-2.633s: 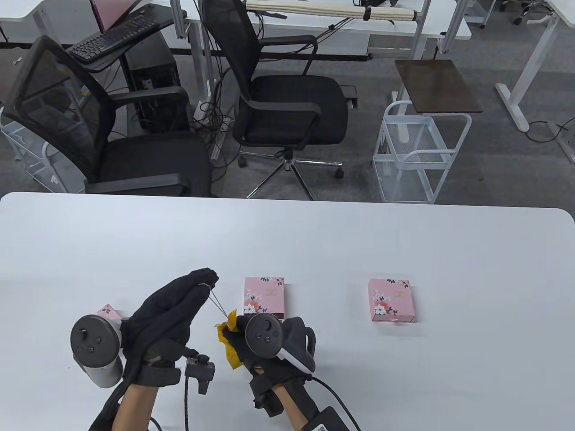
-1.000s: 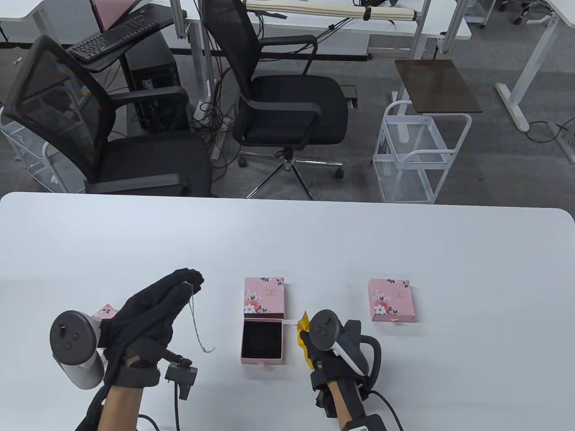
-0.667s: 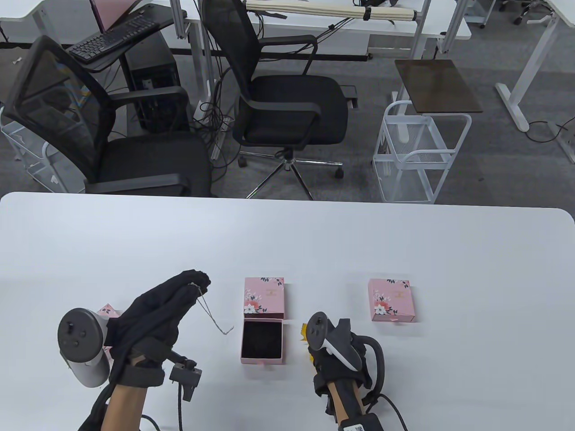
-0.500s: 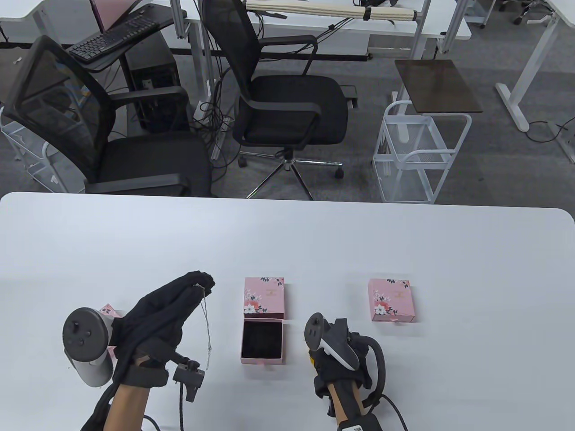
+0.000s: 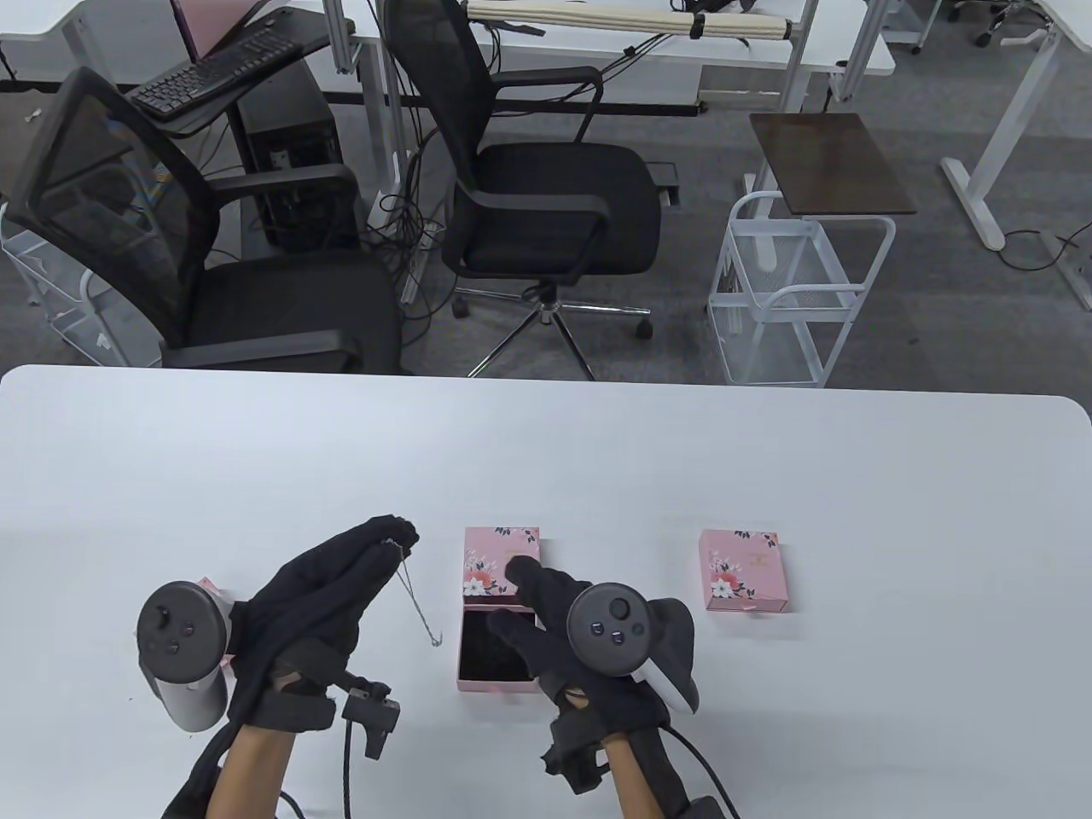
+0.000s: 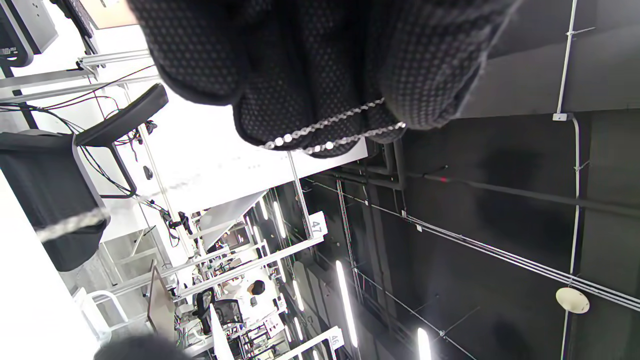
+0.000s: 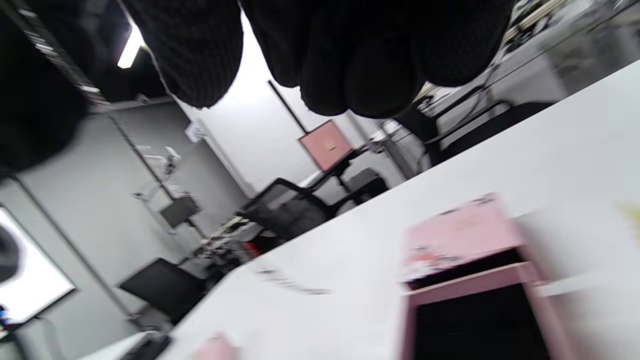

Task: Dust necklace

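A thin silver necklace [image 5: 416,597] hangs from my left hand [image 5: 394,536], which pinches its top end between the fingertips above the table. In the left wrist view the chain [image 6: 330,132] runs across those gloved fingertips. My right hand [image 5: 510,595] hovers over the open pink jewellery box [image 5: 490,678], fingers straight and holding nothing. The box's black-lined drawer [image 7: 480,325] is pulled out of its floral sleeve [image 5: 502,554]. The necklace [image 7: 292,285] shows as a blur left of the box. A faint yellow smear [image 7: 631,212] at the right wrist view's edge may be the cloth; the table view does not show it.
A second closed pink box [image 5: 744,570] lies to the right on the white table [image 5: 597,461]. A third pink box [image 5: 207,587] peeks from behind my left tracker. Office chairs [image 5: 546,196] and a white wire cart [image 5: 793,299] stand beyond the far edge.
My right hand took the yellow cloth off the chain, moved right, then came back left without it, open over the now visible open drawer. The chain keeps swinging from my left fingertips.
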`<state>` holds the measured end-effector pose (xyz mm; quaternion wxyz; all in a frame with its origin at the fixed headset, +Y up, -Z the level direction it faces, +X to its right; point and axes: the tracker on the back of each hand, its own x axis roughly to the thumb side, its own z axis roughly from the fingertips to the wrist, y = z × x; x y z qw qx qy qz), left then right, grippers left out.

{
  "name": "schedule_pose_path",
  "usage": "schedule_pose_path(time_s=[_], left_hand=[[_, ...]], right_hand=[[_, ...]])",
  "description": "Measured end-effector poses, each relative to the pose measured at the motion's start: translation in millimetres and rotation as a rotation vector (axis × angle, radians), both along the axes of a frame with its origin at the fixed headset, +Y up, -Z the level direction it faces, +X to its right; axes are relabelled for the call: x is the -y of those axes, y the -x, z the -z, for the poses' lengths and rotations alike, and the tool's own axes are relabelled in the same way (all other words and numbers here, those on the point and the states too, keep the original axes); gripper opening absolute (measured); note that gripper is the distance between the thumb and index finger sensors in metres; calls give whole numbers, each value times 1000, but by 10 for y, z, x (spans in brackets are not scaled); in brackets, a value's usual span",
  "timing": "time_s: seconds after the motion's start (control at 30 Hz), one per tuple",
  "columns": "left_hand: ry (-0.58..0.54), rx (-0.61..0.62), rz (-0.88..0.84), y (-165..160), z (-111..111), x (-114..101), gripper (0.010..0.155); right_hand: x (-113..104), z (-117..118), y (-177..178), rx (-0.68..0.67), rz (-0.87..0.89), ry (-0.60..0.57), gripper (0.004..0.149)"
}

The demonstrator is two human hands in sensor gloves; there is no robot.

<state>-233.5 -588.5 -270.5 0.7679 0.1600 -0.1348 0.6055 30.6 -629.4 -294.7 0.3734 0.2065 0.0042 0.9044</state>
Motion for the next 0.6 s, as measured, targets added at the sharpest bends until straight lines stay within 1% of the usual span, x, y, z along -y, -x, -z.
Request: schedule_pose_path(time_s=[0.1, 0.2, 0.27, 0.3, 0.37, 0.4, 0.47, 0.6], left_hand=[[-10, -12, 8, -59, 31, 53, 35], [-4, -6, 37, -114, 58, 87, 35], [4, -3, 44, -136, 69, 108, 35], [8, -3, 51, -139, 74, 116, 35], [13, -10, 59, -129, 82, 127, 35], [15, -18, 63, -114, 89, 131, 35], [28, -32, 75, -70, 116, 143, 35], [42, -81, 91, 22, 175, 185, 35]], right_hand=[[-24, 4, 212, -71, 3, 7, 65], [73, 24, 419, -67, -14, -38, 65], [161, 63, 522, -63, -18, -54, 60], [204, 75, 553, -52, -27, -63, 53], [235, 90, 539, -20, -58, -91, 40], [233, 96, 511, -3, -72, -106, 37], [215, 112, 411, 33, -87, -128, 36], [191, 149, 214, 86, -81, -104, 36]])
